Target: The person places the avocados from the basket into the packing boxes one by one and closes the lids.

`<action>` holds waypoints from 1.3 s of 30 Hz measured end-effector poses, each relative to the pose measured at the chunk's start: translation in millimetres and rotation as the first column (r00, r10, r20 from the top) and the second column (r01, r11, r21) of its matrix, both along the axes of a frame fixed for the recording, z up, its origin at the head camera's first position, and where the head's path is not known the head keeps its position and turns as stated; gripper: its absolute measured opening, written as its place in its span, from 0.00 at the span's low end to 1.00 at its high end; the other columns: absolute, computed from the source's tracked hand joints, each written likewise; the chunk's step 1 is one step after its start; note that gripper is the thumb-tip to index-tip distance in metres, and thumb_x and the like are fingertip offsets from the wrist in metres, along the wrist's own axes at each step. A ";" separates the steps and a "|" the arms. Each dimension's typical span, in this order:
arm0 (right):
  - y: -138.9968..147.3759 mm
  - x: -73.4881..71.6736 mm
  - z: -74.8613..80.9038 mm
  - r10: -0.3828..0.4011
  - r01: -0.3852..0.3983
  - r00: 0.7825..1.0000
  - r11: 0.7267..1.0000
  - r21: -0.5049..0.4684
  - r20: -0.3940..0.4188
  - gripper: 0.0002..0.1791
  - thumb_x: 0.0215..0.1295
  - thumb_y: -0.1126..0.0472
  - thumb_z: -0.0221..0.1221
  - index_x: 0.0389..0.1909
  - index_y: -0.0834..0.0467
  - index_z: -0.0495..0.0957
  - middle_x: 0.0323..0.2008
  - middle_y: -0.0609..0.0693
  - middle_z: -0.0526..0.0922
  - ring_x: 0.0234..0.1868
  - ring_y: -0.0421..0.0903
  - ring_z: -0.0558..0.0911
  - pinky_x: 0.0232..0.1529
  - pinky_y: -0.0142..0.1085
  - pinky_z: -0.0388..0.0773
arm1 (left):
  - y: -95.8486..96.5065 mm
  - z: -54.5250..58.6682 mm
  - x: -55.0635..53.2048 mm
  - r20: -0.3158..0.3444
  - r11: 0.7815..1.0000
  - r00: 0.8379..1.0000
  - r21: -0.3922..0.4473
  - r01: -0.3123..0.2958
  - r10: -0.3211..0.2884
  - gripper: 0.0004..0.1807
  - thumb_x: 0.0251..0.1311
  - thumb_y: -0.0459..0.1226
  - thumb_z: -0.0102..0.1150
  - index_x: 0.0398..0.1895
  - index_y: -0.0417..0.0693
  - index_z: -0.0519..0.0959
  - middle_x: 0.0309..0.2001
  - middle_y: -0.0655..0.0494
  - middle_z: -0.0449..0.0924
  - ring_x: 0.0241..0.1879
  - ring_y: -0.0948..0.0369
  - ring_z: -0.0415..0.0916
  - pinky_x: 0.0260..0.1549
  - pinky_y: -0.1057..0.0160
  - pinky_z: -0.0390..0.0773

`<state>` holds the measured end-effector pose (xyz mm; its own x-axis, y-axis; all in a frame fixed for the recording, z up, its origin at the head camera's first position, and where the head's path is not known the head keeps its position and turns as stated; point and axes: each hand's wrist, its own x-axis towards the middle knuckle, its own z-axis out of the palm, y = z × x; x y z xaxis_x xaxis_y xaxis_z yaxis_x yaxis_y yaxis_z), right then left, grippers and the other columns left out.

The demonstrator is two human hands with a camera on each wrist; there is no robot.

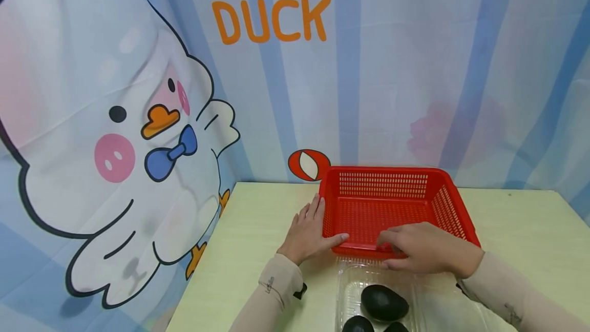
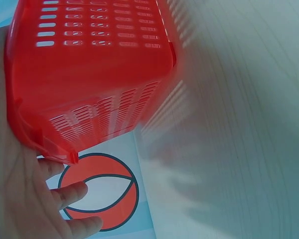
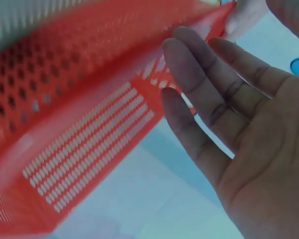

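A red plastic basket (image 1: pixel 382 214) with slotted walls stands on the table; nothing shows inside it. My left hand (image 1: pixel 308 234) rests along its left side. The fingers stretch straight past the rim and the thumb lies over the near left corner. In the left wrist view the palm (image 2: pixel 20 184) is against the basket's rim. My right hand (image 1: pixel 424 247) is over the near rim, its fingers bent loosely down toward the basket. In the right wrist view its palm (image 3: pixel 274 149) faces the basket with nothing in it.
Close in front of the basket, a clear plastic tray (image 1: pixel 343 291) holds dark avocados (image 1: pixel 384 303), two of them cut off by the frame's lower edge. Clear plastic (image 1: pixel 442 296) also lies under the right forearm. Behind the table (image 1: pixel 516 224) hangs a duck-print curtain (image 1: pixel 392 65).
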<state>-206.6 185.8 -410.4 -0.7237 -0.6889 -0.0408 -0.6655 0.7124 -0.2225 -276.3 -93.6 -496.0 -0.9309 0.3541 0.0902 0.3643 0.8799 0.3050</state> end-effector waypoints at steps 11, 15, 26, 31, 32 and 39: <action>16.3 -45.1 3.1 -0.103 0.109 0.994 0.984 0.141 -0.046 0.29 0.59 0.36 0.67 0.53 0.52 0.81 0.43 0.45 0.85 0.35 0.38 0.79 0.42 0.44 0.84 | -0.5 2.7 1.9 -0.001 1.000 1.000 0.003 0.010 -0.010 0.63 0.54 0.78 0.43 0.83 0.47 0.47 0.83 0.53 0.40 0.76 0.45 0.54 0.71 0.38 0.61; 19.9 -61.3 -2.7 -0.118 0.124 0.992 0.972 0.200 -0.045 0.33 0.58 0.34 0.67 0.55 0.54 0.79 0.46 0.50 0.85 0.41 0.45 0.83 0.47 0.48 0.85 | -0.2 1.8 1.2 0.001 1.000 1.000 -0.005 0.007 -0.007 0.63 0.53 0.79 0.42 0.83 0.48 0.46 0.83 0.54 0.40 0.76 0.46 0.54 0.72 0.39 0.61; 24.0 -90.0 -21.3 -0.218 0.176 0.971 0.931 0.319 0.098 0.45 0.54 0.34 0.70 0.65 0.59 0.74 0.61 0.61 0.80 0.61 0.62 0.78 0.60 0.61 0.75 | -0.2 1.0 -0.1 -0.005 1.000 1.000 0.000 0.014 -0.014 0.63 0.54 0.78 0.42 0.83 0.48 0.46 0.83 0.53 0.40 0.76 0.45 0.54 0.72 0.39 0.60; 21.6 -93.1 -31.9 -0.250 0.169 0.956 0.898 0.407 0.156 0.40 0.56 0.36 0.69 0.62 0.59 0.76 0.54 0.57 0.83 0.54 0.55 0.82 0.57 0.57 0.78 | -0.1 0.5 0.4 -0.010 1.000 1.000 0.003 0.014 -0.014 0.63 0.54 0.78 0.43 0.83 0.47 0.47 0.83 0.53 0.41 0.76 0.45 0.55 0.71 0.38 0.60; 21.1 -92.5 -33.2 -0.254 0.166 0.953 0.892 0.420 0.164 0.36 0.56 0.37 0.69 0.58 0.58 0.78 0.50 0.54 0.84 0.49 0.53 0.83 0.53 0.54 0.80 | -0.1 0.6 0.6 -0.009 1.000 1.000 0.007 0.015 -0.015 0.63 0.54 0.78 0.43 0.83 0.47 0.47 0.83 0.53 0.41 0.76 0.45 0.55 0.71 0.38 0.61; 17.7 -85.7 -35.1 -0.292 0.184 0.940 0.869 0.459 0.175 0.20 0.54 0.40 0.71 0.33 0.49 0.76 0.26 0.44 0.77 0.28 0.44 0.72 0.31 0.38 0.67 | -0.1 2.4 1.8 -0.004 1.000 1.000 0.008 0.013 -0.013 0.62 0.54 0.77 0.44 0.83 0.47 0.47 0.83 0.52 0.41 0.76 0.45 0.55 0.71 0.38 0.62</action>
